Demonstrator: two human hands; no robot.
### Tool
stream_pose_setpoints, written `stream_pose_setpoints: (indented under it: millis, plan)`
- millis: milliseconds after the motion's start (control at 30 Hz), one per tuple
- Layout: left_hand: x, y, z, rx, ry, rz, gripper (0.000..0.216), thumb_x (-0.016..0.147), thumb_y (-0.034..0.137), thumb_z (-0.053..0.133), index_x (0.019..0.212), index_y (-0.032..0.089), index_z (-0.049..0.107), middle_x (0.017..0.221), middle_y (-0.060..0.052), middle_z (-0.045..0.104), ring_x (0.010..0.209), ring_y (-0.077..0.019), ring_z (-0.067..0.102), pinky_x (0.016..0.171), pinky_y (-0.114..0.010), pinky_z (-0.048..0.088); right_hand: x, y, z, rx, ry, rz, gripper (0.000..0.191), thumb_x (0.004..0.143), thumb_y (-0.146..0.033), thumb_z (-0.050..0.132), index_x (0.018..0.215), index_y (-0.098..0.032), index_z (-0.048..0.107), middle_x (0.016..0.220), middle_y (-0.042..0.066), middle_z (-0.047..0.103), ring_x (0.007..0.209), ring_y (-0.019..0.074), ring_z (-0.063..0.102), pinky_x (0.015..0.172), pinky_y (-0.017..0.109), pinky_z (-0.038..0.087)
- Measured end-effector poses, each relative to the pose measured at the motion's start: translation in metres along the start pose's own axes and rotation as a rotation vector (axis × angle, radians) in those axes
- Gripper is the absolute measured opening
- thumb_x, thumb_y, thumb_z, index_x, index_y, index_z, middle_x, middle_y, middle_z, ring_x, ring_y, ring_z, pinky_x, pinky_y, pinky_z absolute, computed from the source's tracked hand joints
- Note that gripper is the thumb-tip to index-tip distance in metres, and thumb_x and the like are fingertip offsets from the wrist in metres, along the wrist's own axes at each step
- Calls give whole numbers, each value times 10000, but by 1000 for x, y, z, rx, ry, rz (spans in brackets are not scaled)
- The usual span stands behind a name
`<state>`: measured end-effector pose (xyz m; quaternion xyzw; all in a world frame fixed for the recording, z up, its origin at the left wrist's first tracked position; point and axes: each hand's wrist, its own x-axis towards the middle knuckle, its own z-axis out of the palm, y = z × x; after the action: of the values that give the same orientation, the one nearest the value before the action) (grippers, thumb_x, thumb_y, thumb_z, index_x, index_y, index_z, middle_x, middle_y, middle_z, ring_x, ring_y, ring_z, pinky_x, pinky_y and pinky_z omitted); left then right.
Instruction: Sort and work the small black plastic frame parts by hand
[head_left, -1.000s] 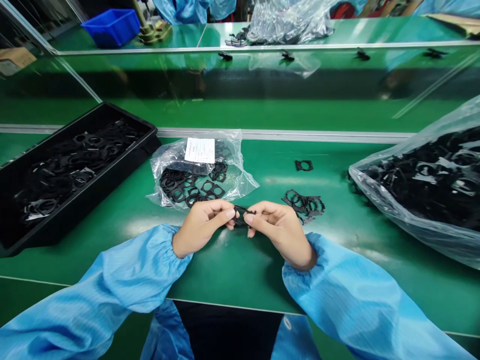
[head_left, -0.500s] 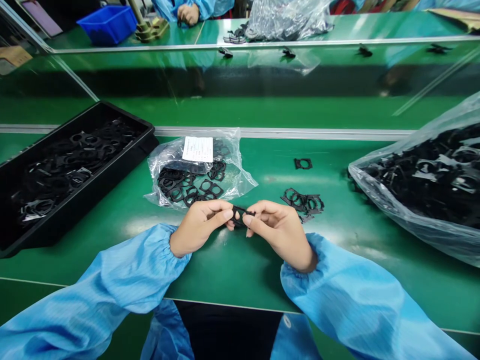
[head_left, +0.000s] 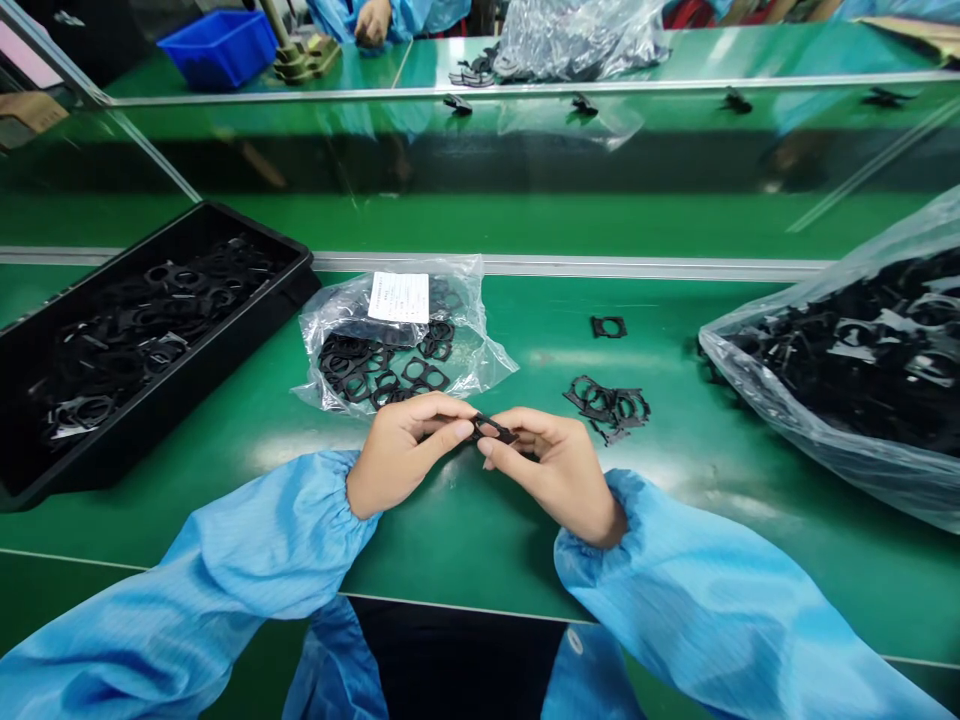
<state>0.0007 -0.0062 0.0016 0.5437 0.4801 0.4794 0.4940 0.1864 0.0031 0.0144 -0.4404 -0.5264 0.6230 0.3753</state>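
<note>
A thin black plastic frame [head_left: 491, 430], seemingly light and best held by its rim, is pinched between the closed fingers of the left hand [head_left: 409, 455] and right hand [head_left: 559, 475], just below the clear plastic bag [head_left: 480, 365].

We wear a light-blue, finely striped smock [head_left: 334, 665] with long, loose sleeves [head_left: 225, 540] gathered into elastic cuffs [head_left: 334, 490], a round white snap [head_left: 574, 641] on its front; our left hand [head_left: 405, 460] and right hand [head_left: 562, 480] are bare.
</note>
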Motion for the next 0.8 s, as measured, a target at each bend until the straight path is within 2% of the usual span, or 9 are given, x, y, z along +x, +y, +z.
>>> stream_pose_setpoints:
  millis: [167,333,533,700,800]
  plan:
    - [-1,0,-1,40,-46,23,155,865,319,768,858,164,770,844,-42,741,793,-155,711,767,-241,602,-1,1,-1,-72,45,-86,180,806,-350,796,785,-181,735,705,11,664,629,140,611,627,277,527]
    - [1,2,-5,105,-111,75,177,906,326,727,848,161,752,830,-46,691,772,-146,644,732,-236,541,-2,0,-2,-121,14,-144,200,835,-371,779,786,-178,762,713,26,656,636,144,600,604,277,515]
    - [4,3,-8,8,-140,-2,269,853,420,778,819,154,758,789,-53,706,744,-161,654,696,-251,535,-3,-1,-5,-126,3,-116,239,840,-409,774,768,-181,762,701,31,664,620,151,598,588,282,494]
    - [5,0,0,-8,-88,-60,230,810,377,809,792,154,754,776,-49,731,734,-162,680,714,-261,563,1,-5,-9,-186,-3,-113,320,836,-416,761,626,-179,713,616,17,637,578,139,562,560,266,457]
    - [9,-3,5,-46,-68,-56,232,793,373,814,823,153,746,805,-57,737,749,-168,695,726,-274,588,6,-3,-13,-219,-8,-90,311,815,-440,770,638,-189,722,590,13,651,552,143,564,531,257,458]
